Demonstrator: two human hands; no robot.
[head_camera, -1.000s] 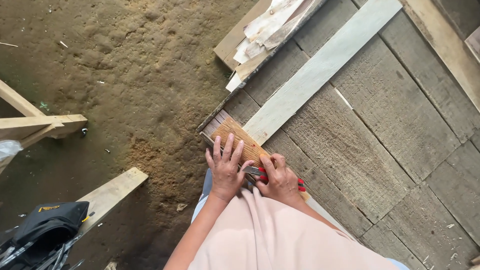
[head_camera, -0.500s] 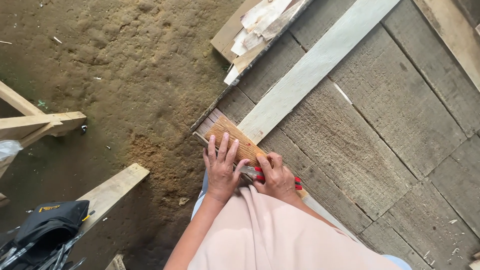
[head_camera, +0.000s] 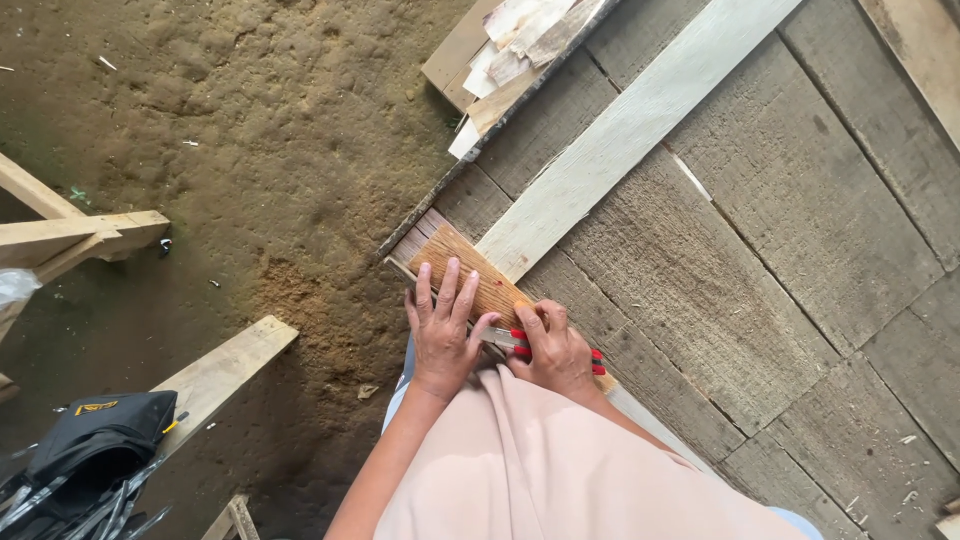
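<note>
At the edge of a weathered grey plank platform (head_camera: 760, 300), one short reddish-brown wooden board (head_camera: 468, 268) is being pressed down by the left hand (head_camera: 443, 330), whose fingers are spread flat and apart across the board's near end, nothing being clasped by them. Just beside it, the right hand (head_camera: 555, 348) is closed around one red-handled tool with a metal blade (head_camera: 520, 342); the blade is laid across the board between the two hands, and the red handle is seen peeking out on both sides of the curled fingers. What kind of tool it is cannot be told. One long pale, whitish plank (head_camera: 630, 135) is laid diagonally over the grey planks, its lower end touching the far side of the brown board. Farther up, at the platform's edge, one small heap of pale wood offcuts (head_camera: 520, 45) is piled. Off the platform, to the left, sawdust-strewn earthen ground (head_camera: 240, 130) is spread out, and one light wooden beam (head_camera: 215, 375) is lying on it near one black tool bag (head_camera: 95, 440). One wooden trestle frame (head_camera: 70, 235) is seen at the far left, well apart from the hands. A pale pink sleeve (head_camera: 560, 470) is worn over the right arm.
</note>
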